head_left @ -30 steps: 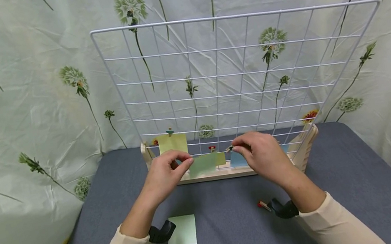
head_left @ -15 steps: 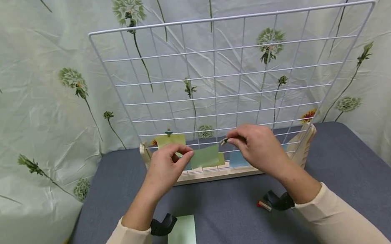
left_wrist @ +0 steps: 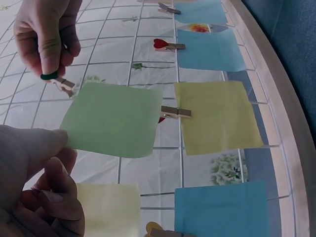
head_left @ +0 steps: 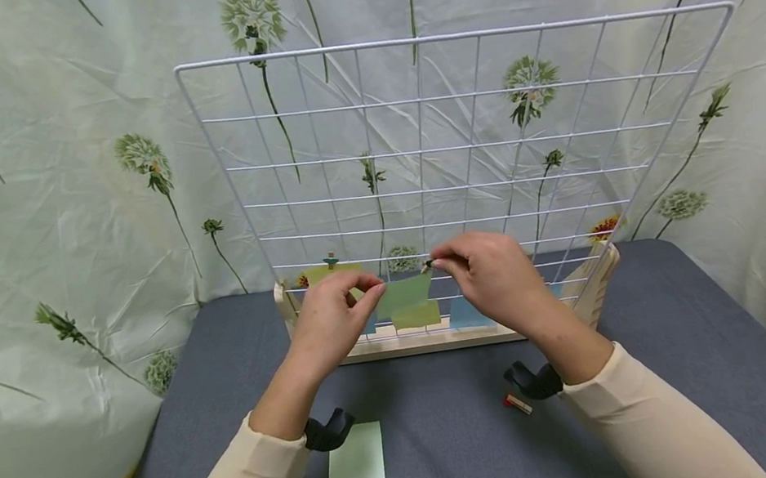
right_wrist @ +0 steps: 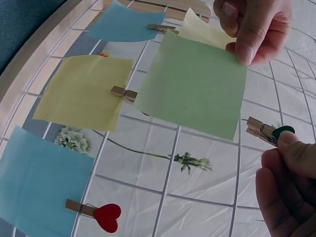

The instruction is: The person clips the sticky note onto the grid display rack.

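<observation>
My left hand (head_left: 328, 321) pinches a light green paper note (left_wrist: 113, 118) by one corner, in front of the wire grid (head_left: 459, 98). Between the thumb and fingers of my right hand (head_left: 496, 280) is a small wooden clothespin (right_wrist: 261, 131) with a dark green ornament. Its wooden tips point at the green note's edge, with a small gap showing in the right wrist view. Just below, a yellow note (left_wrist: 219, 118) hangs from the grid by another clothespin (left_wrist: 175, 112). Blue notes (right_wrist: 44, 180) hang on either side, one under a red heart clothespin (right_wrist: 107, 217).
The grid stands in a wooden base (head_left: 435, 340) on a dark grey tabletop (head_left: 446, 461). Another pale green note (head_left: 356, 454) lies near my left wrist. A clothespin with a red ornament (head_left: 517, 404) rests below my right wrist. Floral cloth (head_left: 68, 71) hangs behind.
Both hands have risen, lifting the green note higher before the grid, so the yellow note below shows more. My right hand has moved left, bringing the clothespin to the note's upper right corner.
</observation>
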`<state>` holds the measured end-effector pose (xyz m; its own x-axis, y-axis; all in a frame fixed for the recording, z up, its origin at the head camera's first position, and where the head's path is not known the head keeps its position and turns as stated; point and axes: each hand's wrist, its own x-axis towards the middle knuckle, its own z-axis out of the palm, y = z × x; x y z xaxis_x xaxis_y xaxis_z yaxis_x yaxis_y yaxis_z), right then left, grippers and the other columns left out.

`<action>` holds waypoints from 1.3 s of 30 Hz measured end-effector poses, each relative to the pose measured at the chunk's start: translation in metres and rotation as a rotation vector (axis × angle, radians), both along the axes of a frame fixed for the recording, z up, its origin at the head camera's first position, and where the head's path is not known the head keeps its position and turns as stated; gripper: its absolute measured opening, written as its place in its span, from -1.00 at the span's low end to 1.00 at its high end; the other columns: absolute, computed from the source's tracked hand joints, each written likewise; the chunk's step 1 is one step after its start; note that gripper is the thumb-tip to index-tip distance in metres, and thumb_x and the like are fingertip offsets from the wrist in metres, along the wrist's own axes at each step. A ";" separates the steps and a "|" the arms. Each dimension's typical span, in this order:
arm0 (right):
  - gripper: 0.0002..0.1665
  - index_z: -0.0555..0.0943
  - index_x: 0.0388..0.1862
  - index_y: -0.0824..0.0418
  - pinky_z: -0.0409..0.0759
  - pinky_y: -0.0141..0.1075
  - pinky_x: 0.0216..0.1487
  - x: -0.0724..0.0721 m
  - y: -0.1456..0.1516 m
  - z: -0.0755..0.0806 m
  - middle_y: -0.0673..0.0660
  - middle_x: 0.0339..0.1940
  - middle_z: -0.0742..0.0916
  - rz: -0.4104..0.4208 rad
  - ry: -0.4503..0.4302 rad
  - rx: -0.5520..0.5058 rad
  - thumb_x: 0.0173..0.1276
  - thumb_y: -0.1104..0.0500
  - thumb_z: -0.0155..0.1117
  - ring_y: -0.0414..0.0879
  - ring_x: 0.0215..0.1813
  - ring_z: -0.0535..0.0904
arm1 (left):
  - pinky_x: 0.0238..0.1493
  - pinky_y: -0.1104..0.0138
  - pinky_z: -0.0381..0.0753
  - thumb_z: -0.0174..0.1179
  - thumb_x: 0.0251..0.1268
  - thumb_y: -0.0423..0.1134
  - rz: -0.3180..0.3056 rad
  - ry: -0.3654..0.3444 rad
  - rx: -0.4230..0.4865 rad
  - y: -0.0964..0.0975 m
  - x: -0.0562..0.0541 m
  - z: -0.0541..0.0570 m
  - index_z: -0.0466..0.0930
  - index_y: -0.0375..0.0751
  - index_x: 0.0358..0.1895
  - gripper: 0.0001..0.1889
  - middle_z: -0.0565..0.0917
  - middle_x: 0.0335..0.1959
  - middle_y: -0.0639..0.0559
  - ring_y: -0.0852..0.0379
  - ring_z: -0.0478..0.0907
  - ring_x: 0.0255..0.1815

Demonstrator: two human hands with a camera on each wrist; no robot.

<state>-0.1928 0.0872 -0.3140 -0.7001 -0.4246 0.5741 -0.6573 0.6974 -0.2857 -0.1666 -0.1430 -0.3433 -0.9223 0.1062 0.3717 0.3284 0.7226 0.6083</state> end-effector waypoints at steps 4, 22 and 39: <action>-0.87 0.79 -0.15 0.22 0.66 -0.18 -0.28 -0.003 -0.003 0.002 0.13 -0.22 0.83 0.007 0.018 -0.001 0.40 0.22 0.39 -0.04 -0.26 0.74 | -0.25 0.23 0.61 0.27 0.46 -0.10 0.002 0.013 -0.003 0.003 -0.004 0.002 0.76 -0.04 -0.11 -0.85 0.74 -0.11 0.06 0.14 0.58 -0.33; -0.88 0.80 -0.20 0.25 0.69 -0.18 -0.25 -0.009 -0.016 0.007 0.12 -0.27 0.85 0.014 0.137 0.043 0.37 0.22 0.41 -0.04 -0.26 0.77 | -0.26 0.21 0.68 0.26 0.47 -0.14 0.072 0.094 -0.046 0.015 -0.012 0.006 0.77 -0.11 -0.13 -0.84 0.77 -0.19 0.02 0.08 0.68 -0.29; -0.90 0.79 -0.20 0.25 0.72 -0.17 -0.17 -0.013 -0.024 0.004 0.12 -0.26 0.85 0.005 0.163 0.070 0.36 0.25 0.42 -0.02 -0.19 0.79 | -0.26 0.19 0.72 0.30 0.43 -0.21 0.149 0.230 -0.147 0.024 -0.014 0.005 0.78 -0.18 -0.18 -0.87 0.81 -0.23 -0.04 0.04 0.76 -0.25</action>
